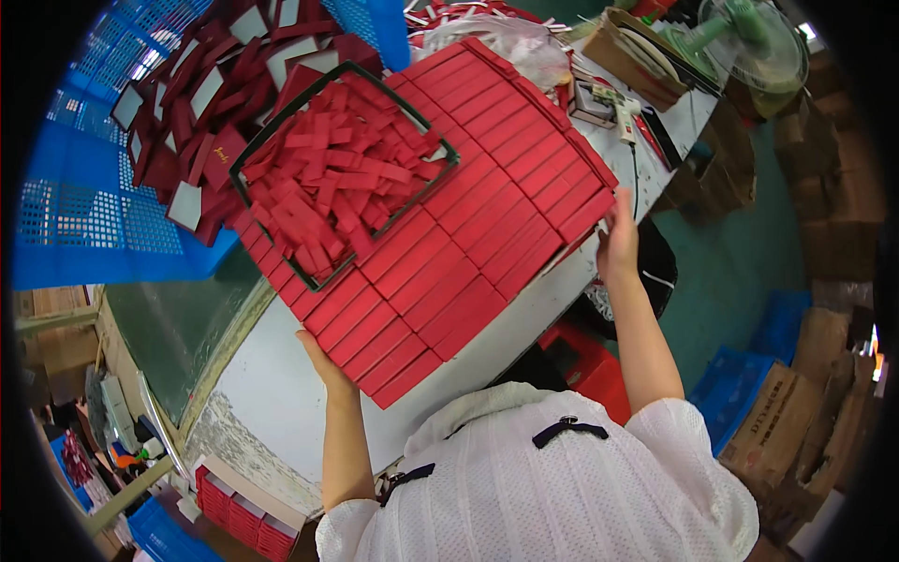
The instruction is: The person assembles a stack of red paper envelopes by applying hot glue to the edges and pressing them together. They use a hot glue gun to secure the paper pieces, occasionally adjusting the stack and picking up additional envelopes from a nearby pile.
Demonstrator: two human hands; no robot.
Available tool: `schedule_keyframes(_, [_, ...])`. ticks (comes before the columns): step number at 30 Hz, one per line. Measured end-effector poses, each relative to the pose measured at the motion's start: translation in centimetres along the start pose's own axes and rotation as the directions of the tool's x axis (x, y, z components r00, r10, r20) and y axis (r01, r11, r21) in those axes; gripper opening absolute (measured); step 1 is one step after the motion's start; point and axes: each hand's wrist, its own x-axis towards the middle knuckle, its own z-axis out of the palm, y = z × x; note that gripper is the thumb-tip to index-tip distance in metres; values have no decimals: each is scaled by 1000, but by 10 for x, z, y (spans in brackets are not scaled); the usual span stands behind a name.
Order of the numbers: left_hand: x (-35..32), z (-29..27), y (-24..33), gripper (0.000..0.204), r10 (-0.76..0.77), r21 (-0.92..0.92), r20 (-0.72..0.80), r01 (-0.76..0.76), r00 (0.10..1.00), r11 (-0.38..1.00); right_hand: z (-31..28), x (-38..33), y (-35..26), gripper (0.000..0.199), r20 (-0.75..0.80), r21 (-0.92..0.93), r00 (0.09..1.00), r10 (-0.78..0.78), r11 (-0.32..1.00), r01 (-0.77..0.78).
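Observation:
A large block of red boxes (459, 234), laid edge to edge in several rows, lies tilted across the table before me. My left hand (323, 361) holds its near left end, with most fingers hidden beside or under the boxes. At the opposite end, my right hand (618, 242) presses against the right side, fingers pointing up along the edge. On the block's far left part rests a dark green rectangular tray (435, 185), heaped with small red strips (328, 169). Neither hand touches the tray.
A blue plastic crate (103, 201) full of dark red boxes (201, 140) stands at the far left. Beyond the block are a clear plastic bag (496, 47), a power strip (625, 122), a cardboard box (632, 56) and a green fan (749, 47). Cartons (773, 421) stand at right.

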Motion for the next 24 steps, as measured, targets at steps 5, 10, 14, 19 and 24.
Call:
schedule_keyframes(5, [0,13,4,73,-66,20,-17,67,998,998,6,16,3,34,112,174,991,-68,984,48])
schedule_keyframes(10, [-13,25,10,69,-8,49,-30,10,1000,999,10,4,-6,25,91,201,984,-156,970,136])
schedule_keyframes(14, [-14,7,-3,68,-33,13,17,33,999,999,-11,-4,9,28,30,184,986,-164,971,156])
schedule_keyframes(19, [-14,10,-1,71,-69,-42,38,71,997,997,-1,-17,21,39,71,425,996,-58,905,23])
schedule_keyframes(24, [-25,22,-14,72,-38,-65,68,42,997,997,2,8,12,47,185,357,980,-72,934,2])
